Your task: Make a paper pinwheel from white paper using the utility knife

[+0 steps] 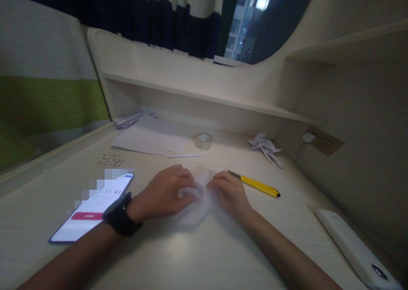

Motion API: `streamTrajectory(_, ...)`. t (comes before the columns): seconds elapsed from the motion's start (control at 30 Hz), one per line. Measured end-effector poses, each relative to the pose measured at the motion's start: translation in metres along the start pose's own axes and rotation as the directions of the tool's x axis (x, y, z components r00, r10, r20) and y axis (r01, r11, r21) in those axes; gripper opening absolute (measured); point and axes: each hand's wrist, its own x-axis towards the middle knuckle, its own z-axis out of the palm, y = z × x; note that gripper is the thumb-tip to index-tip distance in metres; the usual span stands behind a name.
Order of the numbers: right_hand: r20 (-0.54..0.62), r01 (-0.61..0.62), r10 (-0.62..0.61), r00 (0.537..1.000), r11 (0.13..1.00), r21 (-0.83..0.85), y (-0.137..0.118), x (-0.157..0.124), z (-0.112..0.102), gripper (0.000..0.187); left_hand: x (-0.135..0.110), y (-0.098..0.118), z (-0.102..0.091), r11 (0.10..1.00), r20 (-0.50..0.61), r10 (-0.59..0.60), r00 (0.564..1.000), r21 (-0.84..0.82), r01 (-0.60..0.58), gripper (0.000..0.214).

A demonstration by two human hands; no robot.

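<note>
A small sheet of white paper [199, 207], partly folded and blurred, lies between my hands over the desk. My left hand [170, 192], with a black watch on its wrist, pinches the paper's left part between thumb and fingers. On the other side my right hand [231, 194] has its fingers closed on the right part of the same paper. The fingertips hide some of the folds. Just beyond my right hand lies a yellow utility knife [259, 186], its blade end close to the knuckles.
A lit phone [92, 209] lies left, near small pale scraps [110, 160]. Behind are white sheets [149, 135], a thin paper stick [185, 156], a tape roll [203, 141] and folded paper pieces [263, 145]. A white device [353, 247] sits right, below a wall socket [325, 141].
</note>
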Motion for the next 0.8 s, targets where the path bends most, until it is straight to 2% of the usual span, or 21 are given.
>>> streamTrajectory(0.1,0.061,0.02,-0.018,0.998,0.999,-0.036,0.001,-0.001,0.002,0.018,0.001,0.007,0.013,0.994,0.089,0.005,0.996,0.109,-0.015,0.013)
streamTrajectory(0.23,0.119,0.045,-0.032,0.992,0.993,-0.106,0.003,-0.002,0.003,0.018,0.0,0.005,0.024,0.976,0.176,-0.063,0.982,0.217,0.024,0.011)
streamTrajectory(0.43,0.207,0.096,-0.047,0.977,0.967,-0.235,0.008,-0.004,0.003,0.016,-0.007,-0.004,0.023,0.951,0.186,-0.227,0.956,0.253,0.176,0.014)
streamTrajectory(0.57,0.192,0.05,-0.002,0.981,0.969,-0.242,0.009,-0.006,0.006,0.016,-0.007,-0.006,0.021,0.959,0.201,-0.267,0.943,0.149,0.24,0.014)
streamTrajectory(0.7,0.147,0.002,0.03,0.989,0.977,-0.215,0.009,-0.006,0.007,0.017,-0.003,-0.01,0.026,0.964,0.251,-0.211,0.945,-0.108,0.244,0.018)
streamTrajectory(0.8,0.111,-0.032,0.053,0.992,0.983,-0.178,0.009,-0.005,0.006,0.016,-0.001,-0.013,0.032,0.956,0.266,-0.172,0.949,-0.189,0.226,0.026)
